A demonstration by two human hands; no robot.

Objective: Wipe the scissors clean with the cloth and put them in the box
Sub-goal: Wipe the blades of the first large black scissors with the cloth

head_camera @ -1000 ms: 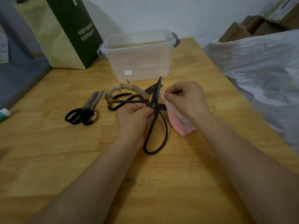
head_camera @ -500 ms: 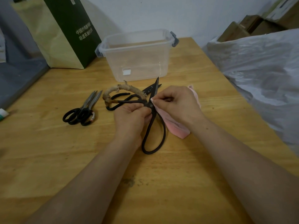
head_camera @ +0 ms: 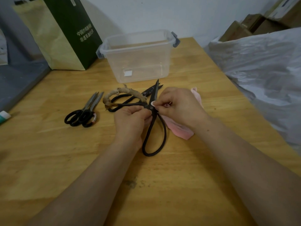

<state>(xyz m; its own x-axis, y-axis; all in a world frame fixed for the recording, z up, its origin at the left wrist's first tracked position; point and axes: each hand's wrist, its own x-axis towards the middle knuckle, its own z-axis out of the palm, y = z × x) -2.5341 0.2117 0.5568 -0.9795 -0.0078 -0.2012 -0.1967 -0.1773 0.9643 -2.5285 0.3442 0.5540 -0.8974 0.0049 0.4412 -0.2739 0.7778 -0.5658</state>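
Large black iron scissors (head_camera: pixel 154 141) are held over the wooden table, blade pointing away toward the box. My left hand (head_camera: pixel 130 121) grips them at the pivot and upper handle. My right hand (head_camera: pixel 179 106) pinches a pink cloth (head_camera: pixel 180 128) against the blade just above the pivot; the cloth hangs under the palm. The clear plastic box (head_camera: pixel 138 57) stands open behind, with nothing visible inside. Another black pair with a rope-wrapped handle (head_camera: pixel 123 95) lies just behind my left hand. Two smaller black-handled scissors (head_camera: pixel 83 113) lie to the left.
A green and yellow paper bag (head_camera: pixel 65 33) stands at the back left. A white plastic sack (head_camera: pixel 263 70) bulges along the table's right edge, with cardboard boxes (head_camera: pixel 260 25) behind it. A small tube (head_camera: pixel 4 115) lies at the left edge.
My right hand with the cloth slid down the blade toward the pivot, then stayed there. My left hand kept its grip; the scissors barely moved.
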